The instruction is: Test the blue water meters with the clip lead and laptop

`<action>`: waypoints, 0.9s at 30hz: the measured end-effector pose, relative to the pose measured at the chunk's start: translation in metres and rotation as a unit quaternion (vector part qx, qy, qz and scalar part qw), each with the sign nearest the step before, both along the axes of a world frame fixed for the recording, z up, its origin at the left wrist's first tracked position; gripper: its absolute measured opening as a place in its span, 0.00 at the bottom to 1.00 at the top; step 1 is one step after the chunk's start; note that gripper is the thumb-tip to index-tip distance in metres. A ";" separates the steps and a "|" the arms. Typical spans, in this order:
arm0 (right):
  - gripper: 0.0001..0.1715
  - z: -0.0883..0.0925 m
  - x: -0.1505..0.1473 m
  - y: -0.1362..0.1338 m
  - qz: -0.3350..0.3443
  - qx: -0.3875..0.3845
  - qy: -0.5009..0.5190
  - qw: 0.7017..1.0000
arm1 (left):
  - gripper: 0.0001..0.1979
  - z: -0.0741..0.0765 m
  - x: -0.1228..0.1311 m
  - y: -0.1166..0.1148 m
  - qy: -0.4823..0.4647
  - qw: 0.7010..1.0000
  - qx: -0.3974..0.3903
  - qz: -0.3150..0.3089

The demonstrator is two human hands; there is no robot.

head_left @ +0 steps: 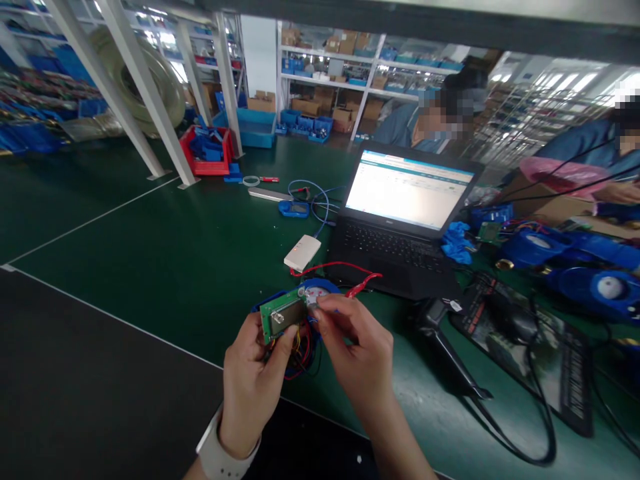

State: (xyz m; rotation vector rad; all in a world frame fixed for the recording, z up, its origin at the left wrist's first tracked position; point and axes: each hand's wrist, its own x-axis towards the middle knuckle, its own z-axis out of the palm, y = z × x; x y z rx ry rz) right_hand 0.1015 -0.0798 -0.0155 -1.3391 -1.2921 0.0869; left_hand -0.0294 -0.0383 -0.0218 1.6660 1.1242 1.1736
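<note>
My left hand [257, 373] grips a small green circuit board [267, 321] by its left end and lower edge, tilted up toward me. A grey display [290, 317] is mounted on the board. My right hand [357, 340] is closed in a pinch at the board's right end; what lies between its fingertips is too small to make out. Just behind the board is a blue housing [320, 285], partly hidden by my hands. Red, yellow and black wires [303, 350] hang below the board between my hands.
Beyond my hands lie a white box [303, 253] on a blue cable and a small blue device [293, 209]. An open laptop [400, 233] stands to the right. A barcode scanner [445, 347], a mouse [520, 325] and blue meter bodies [575, 260] are further right. Two people sit opposite.
</note>
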 end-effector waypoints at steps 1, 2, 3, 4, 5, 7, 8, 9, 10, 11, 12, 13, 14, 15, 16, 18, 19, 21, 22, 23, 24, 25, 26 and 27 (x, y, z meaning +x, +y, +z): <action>0.11 -0.001 0.000 0.000 0.001 0.000 0.002 1.000 | 0.05 0.000 0.000 0.000 -0.006 1.000 -0.004 -0.004; 0.12 -0.001 0.000 0.000 0.003 -0.001 0.004 1.000 | 0.06 0.000 0.001 0.000 -0.012 1.000 -0.009 -0.008; 0.12 -0.002 0.000 0.000 0.004 0.000 0.006 1.000 | 0.06 0.000 0.001 0.001 -0.016 1.000 -0.015 -0.013; 0.12 -0.002 0.000 0.000 0.003 0.001 0.007 1.000 | 0.07 0.000 0.001 0.001 -0.020 0.999 -0.020 -0.015; 0.12 -0.002 0.000 0.000 0.003 0.002 0.008 1.000 | 0.07 -0.001 0.001 0.001 -0.025 0.999 -0.024 -0.014; 0.11 -0.003 0.000 0.000 0.002 0.003 0.006 1.000 | 0.07 -0.002 0.001 0.001 -0.036 0.999 -0.031 -0.010; 0.11 -0.003 0.000 0.000 0.001 0.004 0.004 1.000 | 0.08 -0.002 0.001 0.001 -0.040 0.999 -0.034 -0.008; 0.11 -0.003 0.000 0.000 0.000 0.003 0.003 1.000 | 0.08 -0.003 0.001 0.001 -0.042 0.998 -0.037 -0.007; 0.11 -0.003 0.000 0.000 0.000 0.003 0.001 1.000 | 0.08 -0.003 0.001 0.001 -0.043 0.998 -0.041 -0.007; 0.11 -0.003 0.000 0.000 -0.001 0.003 0.001 1.000 | 0.08 -0.002 0.001 0.001 -0.045 0.998 -0.043 -0.008; 0.12 -0.003 0.000 0.000 -0.002 0.003 0.000 1.000 | 0.08 -0.001 0.002 0.001 -0.046 0.998 -0.046 -0.009; 0.12 -0.004 0.000 -0.001 -0.003 0.002 0.000 1.000 | 0.08 0.000 0.002 0.000 -0.046 0.998 -0.044 -0.009; 0.12 -0.004 0.001 -0.001 -0.004 0.001 -0.002 1.000 | 0.07 0.002 0.002 0.000 -0.044 0.998 -0.039 -0.008; 0.12 -0.004 0.001 -0.001 -0.004 0.000 -0.003 1.000 | 0.07 0.003 0.002 0.000 -0.040 0.999 -0.033 -0.008; 0.12 -0.004 0.001 -0.001 -0.005 -0.001 -0.005 1.000 | 0.07 0.003 0.002 0.000 -0.037 0.999 -0.027 -0.007; 0.12 -0.004 0.001 -0.001 -0.005 -0.001 -0.007 1.000 | 0.07 0.002 0.001 0.000 -0.031 0.999 -0.024 -0.010; 0.12 -0.004 0.001 0.000 -0.005 0.000 -0.007 1.000 | 0.07 0.001 0.000 0.000 -0.031 0.999 -0.029 -0.014; 0.12 -0.004 0.001 0.000 -0.004 0.000 -0.005 1.000 | 0.08 -0.003 -0.001 0.000 -0.035 0.998 -0.043 -0.022; 0.11 -0.004 0.001 0.000 -0.005 0.000 -0.004 1.000 | 0.09 -0.005 -0.001 0.000 -0.034 0.998 -0.048 -0.023; 0.11 -0.004 0.001 0.000 -0.005 0.000 -0.003 1.000 | 0.09 -0.006 -0.002 0.001 -0.033 0.998 -0.051 -0.023; 0.11 -0.004 0.001 0.000 -0.005 0.000 -0.002 1.000 | 0.09 -0.006 -0.002 0.001 -0.033 0.998 -0.052 -0.022; 0.11 -0.004 0.000 0.000 -0.005 -0.001 -0.002 1.000 | 0.09 -0.006 -0.001 0.001 -0.034 0.998 -0.050 -0.021; 0.11 -0.004 0.000 -0.001 -0.005 -0.001 -0.001 1.000 | 0.09 -0.005 -0.001 0.000 -0.033 0.998 -0.048 -0.019; 0.12 -0.004 0.000 -0.001 -0.004 -0.001 0.001 1.000 | 0.08 -0.004 0.000 0.000 -0.033 0.998 -0.047 -0.017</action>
